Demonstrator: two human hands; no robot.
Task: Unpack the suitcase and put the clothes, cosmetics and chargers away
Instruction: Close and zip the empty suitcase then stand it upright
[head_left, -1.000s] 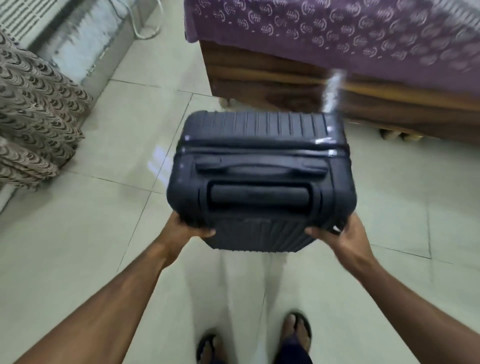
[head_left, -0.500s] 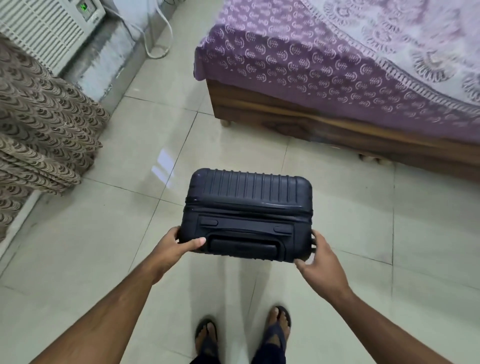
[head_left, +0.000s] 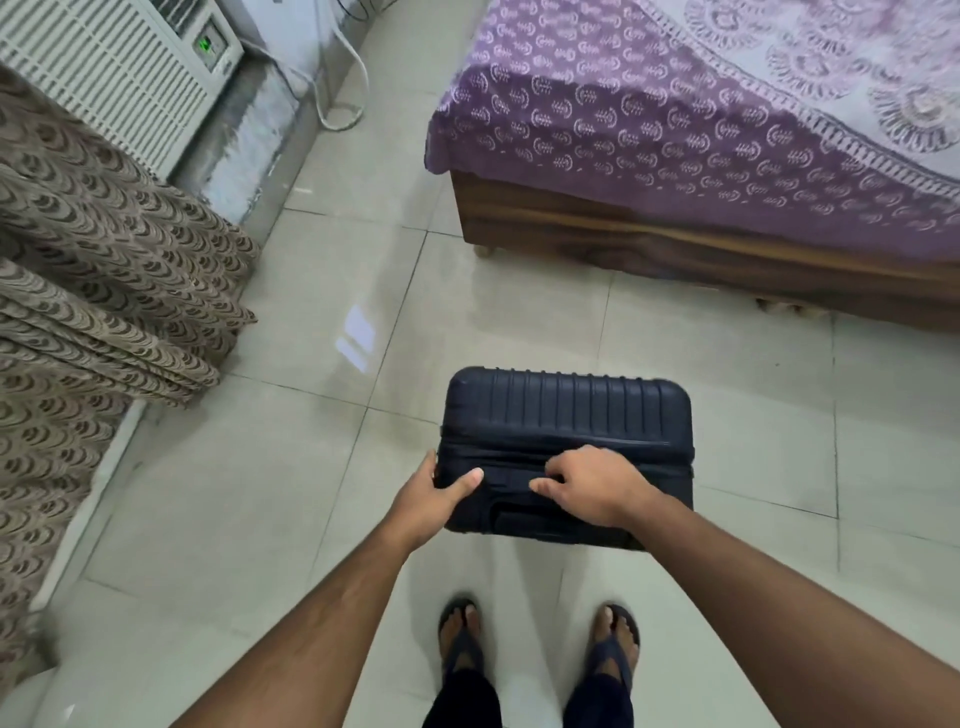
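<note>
dark navy ribbed hard-shell suitcase (head_left: 566, 415) upright on pale tiled floor (head_left: 260, 519).
left hand (head_left: 436, 501) grips its corner; right hand (head_left: 592, 486) fingers curled on its top.

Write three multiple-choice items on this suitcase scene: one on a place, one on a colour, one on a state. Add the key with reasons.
1. Where does the suitcase stand?
A. on the bed
B. on the tiled floor, in front of the person's feet
C. on the air conditioner

2. What colour is the bedsheet?
A. purple with a pale print
B. plain green
C. orange stripes

3. In what state is the suitcase?
A. open, with clothes showing
B. closed, with both hands on it
C. lying in two halves

Key:
1 B: its shell rests on the floor tiles just ahead of the sandals, apart from the bed.
2 A: the cloth on the bed is purple with a whitish pattern.
3 B: no contents show; the left hand holds its left edge, and the right hand curls its fingers on the top, by the seam.
</note>
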